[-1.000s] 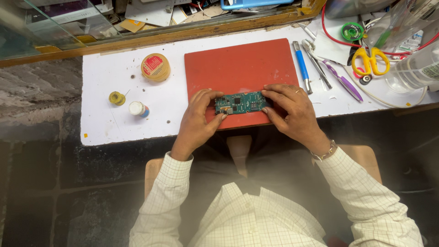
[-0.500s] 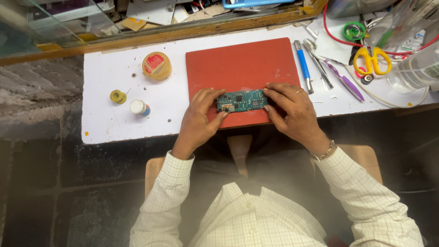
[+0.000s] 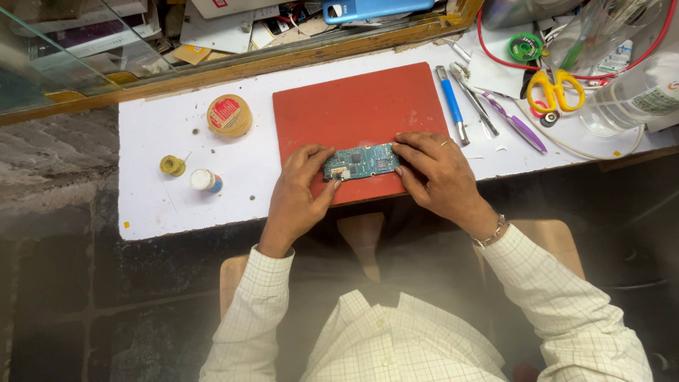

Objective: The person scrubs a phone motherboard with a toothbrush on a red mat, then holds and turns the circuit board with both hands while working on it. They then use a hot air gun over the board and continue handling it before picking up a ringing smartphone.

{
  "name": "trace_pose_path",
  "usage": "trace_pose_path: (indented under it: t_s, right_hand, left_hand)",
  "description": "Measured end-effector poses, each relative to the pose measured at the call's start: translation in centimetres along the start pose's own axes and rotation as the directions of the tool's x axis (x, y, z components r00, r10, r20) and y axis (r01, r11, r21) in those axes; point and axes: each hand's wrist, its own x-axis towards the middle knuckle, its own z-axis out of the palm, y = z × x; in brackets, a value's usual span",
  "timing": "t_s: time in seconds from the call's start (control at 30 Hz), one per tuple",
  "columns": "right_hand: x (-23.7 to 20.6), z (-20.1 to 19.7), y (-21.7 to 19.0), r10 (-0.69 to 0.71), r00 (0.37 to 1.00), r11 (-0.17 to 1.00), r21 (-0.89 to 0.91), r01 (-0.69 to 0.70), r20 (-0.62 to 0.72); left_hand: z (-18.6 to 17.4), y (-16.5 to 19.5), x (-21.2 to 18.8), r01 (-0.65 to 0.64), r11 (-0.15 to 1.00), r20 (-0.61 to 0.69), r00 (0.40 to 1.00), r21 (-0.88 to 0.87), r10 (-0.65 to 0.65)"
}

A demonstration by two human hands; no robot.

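In the head view, a small green circuit board (image 3: pixel 362 162) lies at the lower middle of a red mat (image 3: pixel 361 106) near the frame's centre. The left hand (image 3: pixel 297 194) pinches the board's left end between thumb and fingers; the right hand (image 3: pixel 438 173) pinches its right end the same way. Left of the mat sit a round tan tin (image 3: pixel 229 115), a yellow spool (image 3: pixel 172 165) and a small white jar (image 3: pixel 205 180). At upper right lie a blue-handled tool (image 3: pixel 451 105) and yellow scissors (image 3: pixel 554 90).

White bench (image 3: pixel 163 205), red mat (image 3: pixel 353 106)
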Motion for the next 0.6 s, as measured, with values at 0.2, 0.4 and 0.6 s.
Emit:
trace_pose_path:
  t_s: [0.2, 0.4, 0.6]
  right_hand:
    - [0.05, 0.13, -0.08, -0.009, 1.000, 1.000, -0.014, 0.009, -0.009]
    - [-0.23, 0.53, 0.09, -0.019, 0.999, 0.999, -0.034, 0.018, -0.026]
    - [0.08, 0.36, -0.04, -0.010, 1.000, 1.000, -0.022, 0.010, -0.022]
  left_hand:
    - [-0.12, 0.01, -0.02, 0.004, 1.000, 0.005, 1.000, 0.022, -0.004]
    - [-0.10, -0.22, -0.01, -0.001, 0.999, 0.009, 1.000, 0.037, 0.000]
    - [-0.11, -0.35, 0.02, -0.010, 0.999, 0.008, 1.000, 0.053, 0.010]
